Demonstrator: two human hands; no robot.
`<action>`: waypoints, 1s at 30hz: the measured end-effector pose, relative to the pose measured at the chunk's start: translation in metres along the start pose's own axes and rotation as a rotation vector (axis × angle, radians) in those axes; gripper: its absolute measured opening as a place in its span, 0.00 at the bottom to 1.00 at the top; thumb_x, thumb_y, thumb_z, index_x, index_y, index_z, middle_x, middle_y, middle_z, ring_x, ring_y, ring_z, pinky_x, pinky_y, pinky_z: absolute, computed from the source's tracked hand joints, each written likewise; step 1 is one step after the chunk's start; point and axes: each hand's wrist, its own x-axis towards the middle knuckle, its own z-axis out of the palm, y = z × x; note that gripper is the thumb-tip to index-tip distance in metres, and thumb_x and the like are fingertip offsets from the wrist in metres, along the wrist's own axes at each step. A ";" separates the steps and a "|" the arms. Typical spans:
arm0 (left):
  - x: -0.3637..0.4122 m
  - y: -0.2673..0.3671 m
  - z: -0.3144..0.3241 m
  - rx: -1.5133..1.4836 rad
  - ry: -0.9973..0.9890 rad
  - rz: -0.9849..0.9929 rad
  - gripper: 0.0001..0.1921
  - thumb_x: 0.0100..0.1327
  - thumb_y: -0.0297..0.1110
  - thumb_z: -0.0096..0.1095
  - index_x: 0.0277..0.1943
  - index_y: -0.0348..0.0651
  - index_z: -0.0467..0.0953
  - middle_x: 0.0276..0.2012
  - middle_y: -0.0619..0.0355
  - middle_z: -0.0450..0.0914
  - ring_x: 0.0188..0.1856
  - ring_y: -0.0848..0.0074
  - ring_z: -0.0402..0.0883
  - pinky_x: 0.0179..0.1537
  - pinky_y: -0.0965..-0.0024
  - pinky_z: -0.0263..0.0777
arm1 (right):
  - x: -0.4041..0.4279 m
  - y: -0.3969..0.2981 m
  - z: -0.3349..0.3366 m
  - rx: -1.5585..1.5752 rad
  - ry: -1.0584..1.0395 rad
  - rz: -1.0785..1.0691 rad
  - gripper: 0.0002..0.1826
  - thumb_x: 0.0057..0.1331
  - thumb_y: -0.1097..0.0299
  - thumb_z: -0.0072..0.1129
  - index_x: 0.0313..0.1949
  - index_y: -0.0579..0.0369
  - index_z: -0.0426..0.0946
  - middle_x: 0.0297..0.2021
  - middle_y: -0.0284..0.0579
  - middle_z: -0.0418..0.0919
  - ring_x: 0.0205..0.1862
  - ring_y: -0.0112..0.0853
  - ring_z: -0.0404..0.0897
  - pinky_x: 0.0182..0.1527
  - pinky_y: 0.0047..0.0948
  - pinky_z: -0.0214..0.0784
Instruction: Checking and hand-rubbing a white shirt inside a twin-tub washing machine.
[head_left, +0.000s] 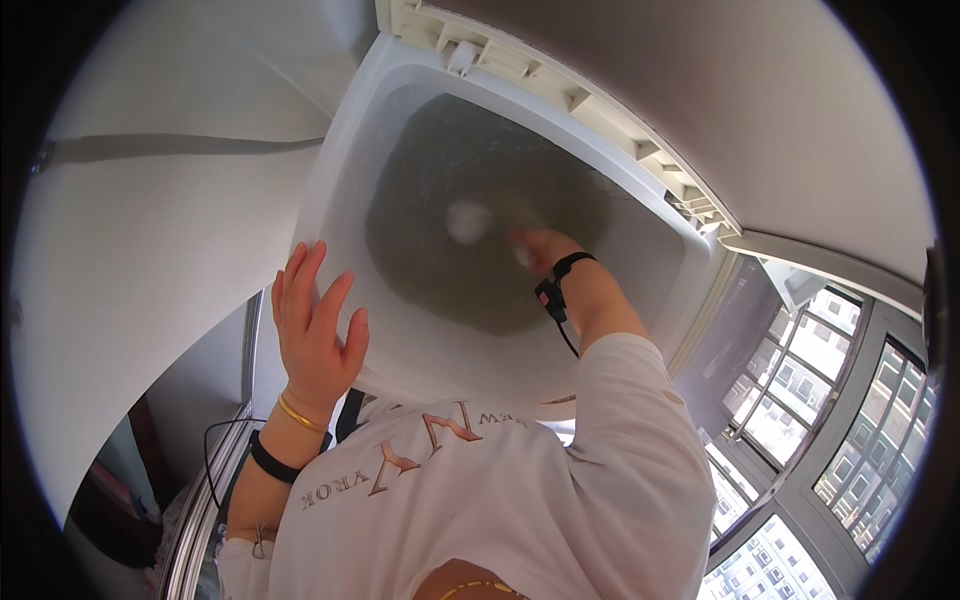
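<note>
A white basin (435, 367) with rounded corners lies before me, with murky grey water (442, 277) in it. My right hand (547, 247) reaches down over the water near its middle, blurred, fingers bent. A small whitish patch shows by those fingers; whether it is held cannot be told. Left of that hand, a blurred round white shape (469, 223) shows in the water; what it is stays unclear. My left hand (315, 322) holds nothing, fingers spread, at the basin's left rim; contact with the rim is uncertain.
Ribbed cream plastic edging (585, 97) runs along the basin's far side. A grey corrugated hose (187, 148) crosses the white surface at left. Barred windows (795, 367) stand at right. A black cable (568, 337) hangs from the device on my right wrist.
</note>
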 end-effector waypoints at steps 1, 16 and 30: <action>0.000 0.000 0.000 -0.013 0.014 0.008 0.14 0.58 0.30 0.54 0.47 0.37 0.72 0.60 0.45 0.65 0.64 0.52 0.60 0.61 0.53 0.54 | -0.013 -0.003 -0.006 0.003 -0.006 -0.012 0.23 0.61 0.47 0.55 0.48 0.48 0.69 0.45 0.44 0.73 0.43 0.36 0.74 0.42 0.41 0.69; -0.018 -0.001 0.009 -0.033 0.186 0.068 0.13 0.56 0.32 0.58 0.45 0.41 0.74 0.57 0.53 0.67 0.62 0.61 0.62 0.61 0.53 0.50 | -0.275 -0.025 0.005 0.053 0.079 -0.642 0.08 0.55 0.70 0.53 0.34 0.52 0.79 0.27 0.34 0.76 0.28 0.25 0.75 0.25 0.26 0.67; -0.027 -0.003 0.019 0.083 0.187 0.174 0.12 0.56 0.34 0.59 0.44 0.48 0.74 0.55 0.56 0.68 0.62 0.64 0.62 0.62 0.46 0.48 | -0.466 0.017 -0.014 0.306 0.402 -0.968 0.08 0.57 0.69 0.49 0.34 0.54 0.77 0.28 0.35 0.75 0.27 0.23 0.74 0.24 0.21 0.66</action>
